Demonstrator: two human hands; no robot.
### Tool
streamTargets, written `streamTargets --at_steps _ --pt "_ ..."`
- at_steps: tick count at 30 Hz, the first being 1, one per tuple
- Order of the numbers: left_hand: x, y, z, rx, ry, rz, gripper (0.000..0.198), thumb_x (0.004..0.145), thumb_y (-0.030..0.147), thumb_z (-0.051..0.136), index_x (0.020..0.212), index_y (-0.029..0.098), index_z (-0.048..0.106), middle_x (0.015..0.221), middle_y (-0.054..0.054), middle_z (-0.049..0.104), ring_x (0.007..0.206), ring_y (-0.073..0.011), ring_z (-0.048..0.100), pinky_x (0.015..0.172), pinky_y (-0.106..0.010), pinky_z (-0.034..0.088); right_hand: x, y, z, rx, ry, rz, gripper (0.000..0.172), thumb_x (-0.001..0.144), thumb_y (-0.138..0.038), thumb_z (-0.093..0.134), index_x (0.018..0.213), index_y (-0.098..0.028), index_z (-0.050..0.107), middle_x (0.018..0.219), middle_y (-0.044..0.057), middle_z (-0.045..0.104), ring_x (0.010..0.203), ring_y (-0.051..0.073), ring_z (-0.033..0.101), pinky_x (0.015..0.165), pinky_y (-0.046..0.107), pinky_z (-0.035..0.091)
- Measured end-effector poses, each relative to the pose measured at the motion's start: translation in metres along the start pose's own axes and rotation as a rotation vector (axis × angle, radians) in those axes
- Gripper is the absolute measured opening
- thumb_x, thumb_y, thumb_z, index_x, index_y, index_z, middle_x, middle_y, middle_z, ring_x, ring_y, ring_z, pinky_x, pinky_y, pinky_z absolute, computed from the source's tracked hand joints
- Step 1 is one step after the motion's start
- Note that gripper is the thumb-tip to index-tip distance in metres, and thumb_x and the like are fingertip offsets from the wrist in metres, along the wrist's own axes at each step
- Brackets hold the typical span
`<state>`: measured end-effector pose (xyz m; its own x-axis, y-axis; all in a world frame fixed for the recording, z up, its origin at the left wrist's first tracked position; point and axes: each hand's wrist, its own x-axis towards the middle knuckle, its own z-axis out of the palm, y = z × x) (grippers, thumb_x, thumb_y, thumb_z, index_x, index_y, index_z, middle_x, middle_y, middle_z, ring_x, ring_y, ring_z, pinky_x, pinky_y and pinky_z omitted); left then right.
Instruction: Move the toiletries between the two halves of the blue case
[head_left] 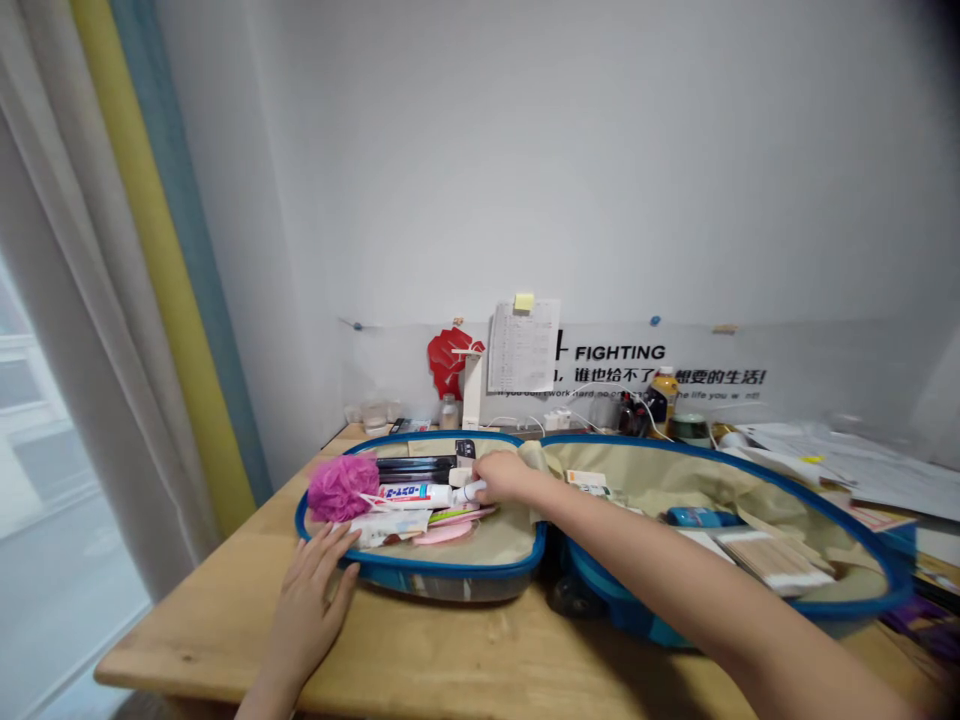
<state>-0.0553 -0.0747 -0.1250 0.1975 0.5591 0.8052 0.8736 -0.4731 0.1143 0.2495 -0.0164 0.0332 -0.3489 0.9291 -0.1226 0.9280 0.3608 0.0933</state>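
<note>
A small blue-rimmed suitcase lies unfolded on the table, its two halves side by side. My right hand reaches into the left half, fingers closed on a slim white cylindrical item whose kind I cannot make out. Beside it are a toothpaste tube, dark long items, a white packet and a pink item. A pink bath puff sits at the left end. Fingers spread, my left hand rests against the near left rim, holding nothing.
In the right half lie a blue bottle and a pack of thin wooden sticks. Behind stand a white lamp and an orange-labelled bottle. Papers cover the back right. A curtain hangs at left.
</note>
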Motion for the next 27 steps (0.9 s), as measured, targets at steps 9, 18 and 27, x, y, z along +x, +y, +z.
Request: streamTargets --at_steps 9,18,27 --pt "-0.001 -0.002 -0.001 0.001 -0.003 0.024 0.038 0.092 0.039 0.043 0.125 0.024 0.055 0.127 -0.009 0.061 0.12 -0.0284 0.054 0.1 -0.052 0.043 -0.003 0.03 -0.018 0.115 0.049 0.035 0.033 0.09 -0.04 0.054 0.113 -0.017 0.059 0.116 0.006 0.06 0.101 0.018 0.059 0.087 0.04 0.05" --pt "-0.001 -0.003 0.001 -0.008 0.007 0.021 0.038 0.092 0.041 0.042 0.125 0.026 0.056 0.126 -0.008 0.061 0.12 -0.0281 0.054 0.1 -0.051 0.043 -0.069 0.145 -0.011 0.196 -0.187 0.241 0.027 0.088 -0.037 0.058 0.102 -0.014 0.062 0.101 0.004 0.064 0.091 0.015 0.062 0.083 0.037 0.051" --pt "-0.001 -0.003 0.0 -0.024 -0.015 -0.017 0.039 0.091 0.042 0.042 0.123 0.026 0.057 0.128 -0.008 0.06 0.121 -0.028 0.053 0.101 -0.051 0.042 -0.084 0.168 0.044 0.278 -0.447 0.238 0.034 0.087 -0.038 0.059 0.112 -0.015 0.058 0.11 0.006 0.061 0.094 0.016 0.06 0.082 0.038 0.051"
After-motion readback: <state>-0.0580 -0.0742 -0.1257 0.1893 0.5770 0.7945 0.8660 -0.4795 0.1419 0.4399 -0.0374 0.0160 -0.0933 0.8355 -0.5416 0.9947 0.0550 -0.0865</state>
